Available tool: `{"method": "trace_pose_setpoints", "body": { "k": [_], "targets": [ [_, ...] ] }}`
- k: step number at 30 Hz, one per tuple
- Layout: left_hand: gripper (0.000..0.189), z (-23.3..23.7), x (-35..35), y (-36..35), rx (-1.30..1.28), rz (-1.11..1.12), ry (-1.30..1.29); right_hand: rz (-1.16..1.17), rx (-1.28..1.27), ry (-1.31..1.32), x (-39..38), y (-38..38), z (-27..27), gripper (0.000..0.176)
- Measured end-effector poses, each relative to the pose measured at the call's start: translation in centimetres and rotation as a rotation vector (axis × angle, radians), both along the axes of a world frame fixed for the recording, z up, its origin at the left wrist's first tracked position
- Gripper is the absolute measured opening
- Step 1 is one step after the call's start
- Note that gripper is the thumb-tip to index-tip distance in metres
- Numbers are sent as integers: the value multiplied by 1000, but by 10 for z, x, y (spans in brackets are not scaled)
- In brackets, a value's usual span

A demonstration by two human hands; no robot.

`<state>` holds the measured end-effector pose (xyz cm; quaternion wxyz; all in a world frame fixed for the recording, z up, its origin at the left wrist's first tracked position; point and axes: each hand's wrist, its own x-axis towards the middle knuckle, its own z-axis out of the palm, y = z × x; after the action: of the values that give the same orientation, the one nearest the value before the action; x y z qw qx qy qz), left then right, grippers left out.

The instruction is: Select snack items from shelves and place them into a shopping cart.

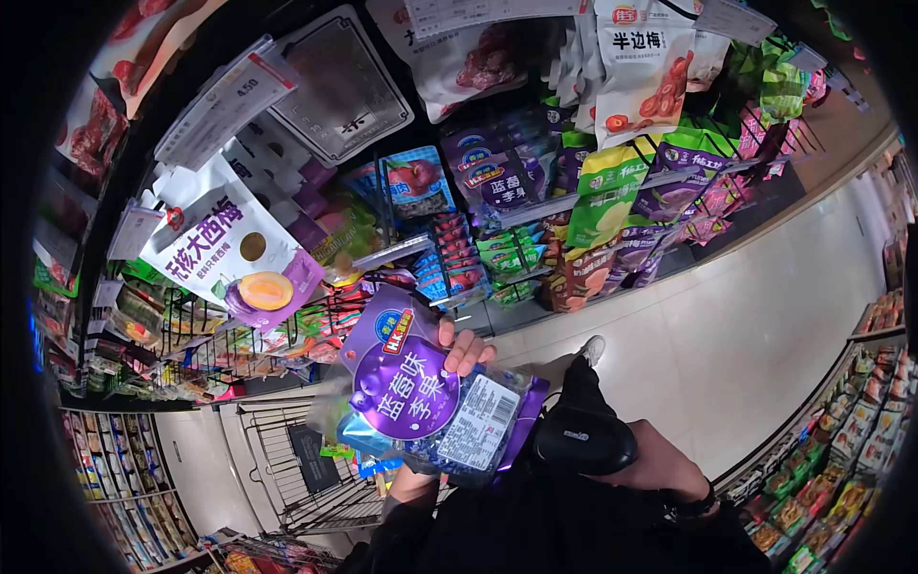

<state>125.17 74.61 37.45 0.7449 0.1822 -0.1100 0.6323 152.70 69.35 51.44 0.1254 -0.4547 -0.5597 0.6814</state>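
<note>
My left hand (466, 349) is closed around a purple bag of blueberry-flavoured plum snacks (406, 378). Its fingers wrap over the bag's right edge, while the palm is hidden behind it. The bag has a clear window and a white barcode label (481, 423), both facing me. Lower right, my right hand (662, 461) reaches in beside a rounded black object (585, 444), whose kind I cannot make out. That object hides the right fingers. A dark band (706, 499) circles the right wrist.
Ahead, shelves carry hanging snack bags, among them a white prune bag (239, 244) and a white plum bag (643, 72). A wire shopping cart (277, 450) with packages stands lower left. Pale tiled floor (717, 335) stretches right, toward another stocked shelf (841, 459).
</note>
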Motion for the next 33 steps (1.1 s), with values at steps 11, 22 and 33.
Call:
{"method": "trace_pose_setpoints", "body": {
  "k": [11, 22, 33],
  "targets": [
    [18, 20, -3, -9, -33, 9, 0, 173, 71, -49, -4, -3, -5, 43],
    [18, 32, 1, -8, -53, -18, -19, 110, 66, -95, -5, -8, -4, 46],
    [34, 19, 4, 1, 61, -84, -61, 50, -38, -234, 2, -12, 3, 41]
  ]
}}
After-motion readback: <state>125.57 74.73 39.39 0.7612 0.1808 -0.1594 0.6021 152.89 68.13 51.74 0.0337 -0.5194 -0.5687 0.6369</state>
